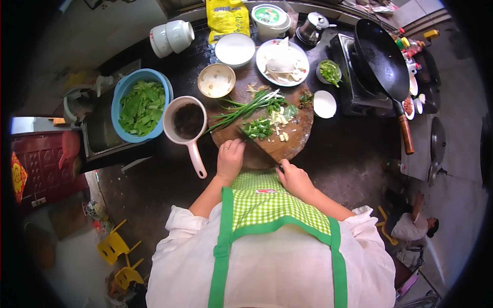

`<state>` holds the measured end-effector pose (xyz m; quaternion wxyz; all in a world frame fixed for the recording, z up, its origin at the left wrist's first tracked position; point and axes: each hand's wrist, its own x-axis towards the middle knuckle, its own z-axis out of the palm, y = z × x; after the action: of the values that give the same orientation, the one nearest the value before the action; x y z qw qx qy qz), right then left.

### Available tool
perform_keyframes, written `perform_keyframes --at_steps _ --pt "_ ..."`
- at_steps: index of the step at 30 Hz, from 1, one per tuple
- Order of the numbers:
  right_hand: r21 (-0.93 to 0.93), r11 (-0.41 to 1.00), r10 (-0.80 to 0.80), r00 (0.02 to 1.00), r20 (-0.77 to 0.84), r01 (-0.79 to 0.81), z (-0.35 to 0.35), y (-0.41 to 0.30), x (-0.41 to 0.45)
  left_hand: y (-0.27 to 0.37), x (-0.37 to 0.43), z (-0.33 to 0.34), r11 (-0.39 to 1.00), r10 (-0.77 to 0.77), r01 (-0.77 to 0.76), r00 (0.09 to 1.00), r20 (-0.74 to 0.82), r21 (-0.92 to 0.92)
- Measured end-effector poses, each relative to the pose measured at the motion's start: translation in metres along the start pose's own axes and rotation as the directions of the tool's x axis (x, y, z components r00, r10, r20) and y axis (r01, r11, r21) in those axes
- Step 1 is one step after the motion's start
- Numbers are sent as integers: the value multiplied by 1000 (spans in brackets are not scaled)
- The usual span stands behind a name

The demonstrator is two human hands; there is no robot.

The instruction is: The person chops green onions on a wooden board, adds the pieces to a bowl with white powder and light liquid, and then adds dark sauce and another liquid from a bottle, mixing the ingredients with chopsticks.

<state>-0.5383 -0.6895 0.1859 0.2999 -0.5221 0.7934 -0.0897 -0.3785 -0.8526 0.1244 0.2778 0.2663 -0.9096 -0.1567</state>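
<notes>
My right hand (294, 178) grips the handle of a kitchen knife (262, 149), whose dark blade slants up to the left over the near edge of a round wooden chopping board (296, 144). My left hand (231, 156) is by the blade's far end at the board's near left edge; whether its fingertips hold anything is hidden. On the board lie chopped greens (259, 128), chopped garlic (279, 117) and a bundle of whole green onions (250, 107). A plate (261, 73) with white pieces of food stands at the board's far edge, beside a brown-rimmed bowl (216, 81).
Left stand a handled pot (195, 154) of dark contents and a blue basin (115, 111) of leafy greens. Right are a small white bowl (324, 104), a cup of cut greens (329, 72) and a wok (381, 57) on a stove. Another person (410, 225) is far right.
</notes>
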Motion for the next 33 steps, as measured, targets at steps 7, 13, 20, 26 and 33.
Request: perform_keyframes --at_steps 7,13,20,26,33 --pt "-14 998 -62 996 63 63 -40 -13 -12 -5 2 7 999 -45 44 997 63 19" --pt "-60 998 -20 1000 18 21 -2 1 -4 0 2 2 996 -20 14 998 62 90" --pt "19 998 -60 998 24 60 -30 -3 -12 -1 1 -2 999 -31 31 999 -13 -14" --pt "-33 999 -5 996 89 8 -10 3 -10 -6 -4 3 998 -18 13 995 96 55" --pt "74 997 -40 999 24 38 -20 -2 -13 -3 -6 0 999 9 -8 1000 16 -37"
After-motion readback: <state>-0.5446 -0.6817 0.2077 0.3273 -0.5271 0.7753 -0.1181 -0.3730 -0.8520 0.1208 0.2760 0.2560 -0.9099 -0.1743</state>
